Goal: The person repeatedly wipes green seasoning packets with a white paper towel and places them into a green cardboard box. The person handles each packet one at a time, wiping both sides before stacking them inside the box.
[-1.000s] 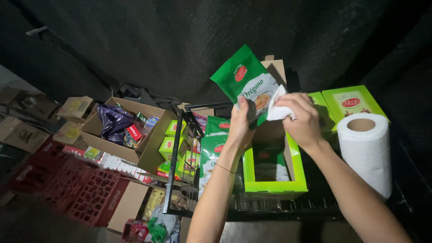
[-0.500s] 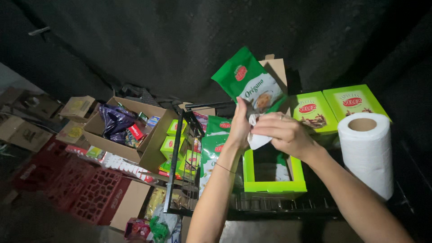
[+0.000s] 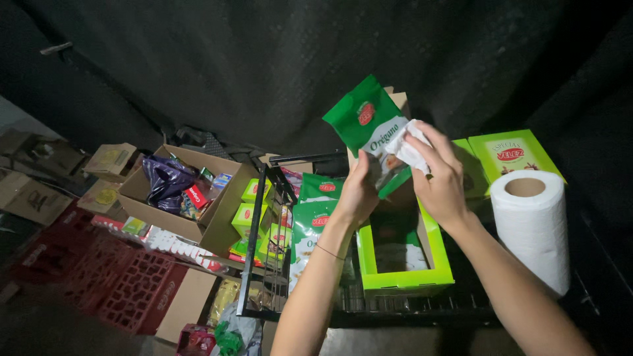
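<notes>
Fingers of your left hand [image 3: 359, 194] are clamping the green packet [image 3: 369, 125] upright, steadying it. Your right hand [image 3: 438, 178] is pinching a crumpled white tissue [image 3: 407, 146] against its face, above the open green box [image 3: 403, 280].

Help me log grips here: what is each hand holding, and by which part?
Left hand grips the green packet by its lower edge. Right hand presses a crumpled white tissue against its front.

A dim shop stockroom: open cardboard boxes [image 3: 178, 198] of packaged goods at centre left, red plastic crates [image 3: 125, 290] at lower left, a black wire rack [image 3: 264, 264] of green packets.
</notes>
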